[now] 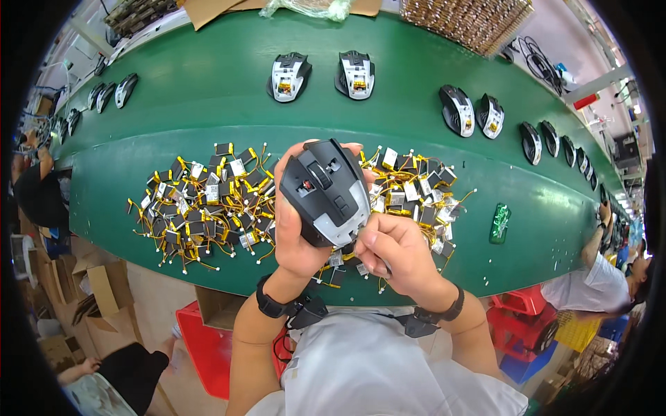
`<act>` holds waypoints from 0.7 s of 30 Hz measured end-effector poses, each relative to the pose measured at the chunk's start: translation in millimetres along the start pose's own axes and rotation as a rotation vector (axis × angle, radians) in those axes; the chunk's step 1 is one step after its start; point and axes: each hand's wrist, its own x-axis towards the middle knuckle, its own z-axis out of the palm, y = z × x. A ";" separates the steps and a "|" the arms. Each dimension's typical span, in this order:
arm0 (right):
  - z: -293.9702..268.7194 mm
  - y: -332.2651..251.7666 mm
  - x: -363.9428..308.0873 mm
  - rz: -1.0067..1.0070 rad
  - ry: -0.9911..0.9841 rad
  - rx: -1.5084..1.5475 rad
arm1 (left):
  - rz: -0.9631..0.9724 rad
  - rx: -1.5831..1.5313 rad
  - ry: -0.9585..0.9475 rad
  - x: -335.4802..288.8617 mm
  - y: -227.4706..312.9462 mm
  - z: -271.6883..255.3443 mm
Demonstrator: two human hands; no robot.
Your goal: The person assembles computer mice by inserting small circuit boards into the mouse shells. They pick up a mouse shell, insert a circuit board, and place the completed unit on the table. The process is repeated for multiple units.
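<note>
My left hand (296, 244) is wrapped round a black and grey computer mouse (331, 201), raised above the green table with its scroll wheel uppermost. Small openings show in its top shell. At the mouse's lower right end, the fingers of my right hand (404, 258) are pinched together close against the grey part. Whatever they grip is too small and covered to name. Beneath and around both hands lie small battery packs with yellow tape and wires, in a left heap (208, 201) and a right heap (416, 191).
Along the green conveyor belt (208, 83) stand several mice with open grey shells, such as one mouse (288, 76) straight ahead. A green packet (499, 223) lies right of the batteries. Red bins (208, 347) flank me below the table. Other people sit at both sides.
</note>
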 end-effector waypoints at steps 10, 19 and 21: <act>9.4 6.6 9.1 -0.076 0.084 -0.028 | -0.007 -0.033 0.066 0.0 0.4 -3.5; 10.7 10.6 8.1 -0.139 0.120 -0.019 | 0.061 0.095 0.055 -1.0 -2.6 3.9; 10.0 14.8 10.2 -0.216 0.143 -0.079 | 0.068 0.112 0.073 -1.4 -1.9 5.5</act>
